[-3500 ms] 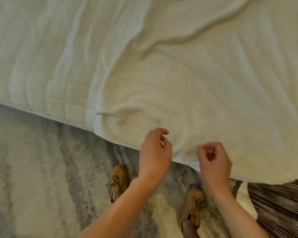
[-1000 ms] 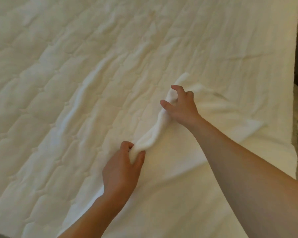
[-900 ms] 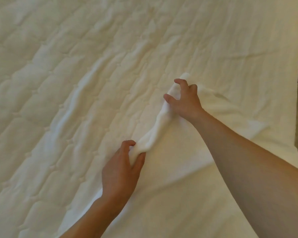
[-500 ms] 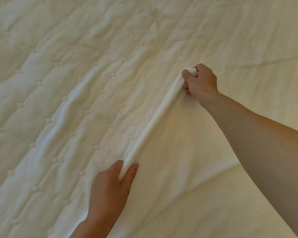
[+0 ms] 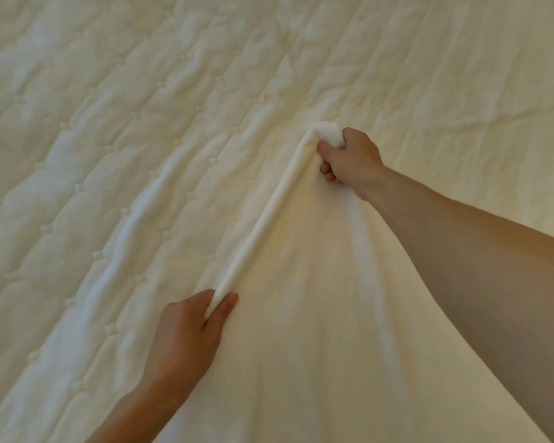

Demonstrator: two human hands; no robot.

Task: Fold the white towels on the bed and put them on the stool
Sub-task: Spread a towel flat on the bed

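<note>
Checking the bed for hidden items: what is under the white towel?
The quilted mattress shows around the white towel, held by left hand and right hand. Whatever lies beneath is covered.

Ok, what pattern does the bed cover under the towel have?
Plain cream-white quilting, stitched into lozenge-shaped puffs, on the bed cover; no print. The head view shows it.

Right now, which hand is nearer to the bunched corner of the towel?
Right. The right hand grips the bunched corner itself, far out on the bed. The left hand pinches the same towel edge at its near end, well away.
</note>
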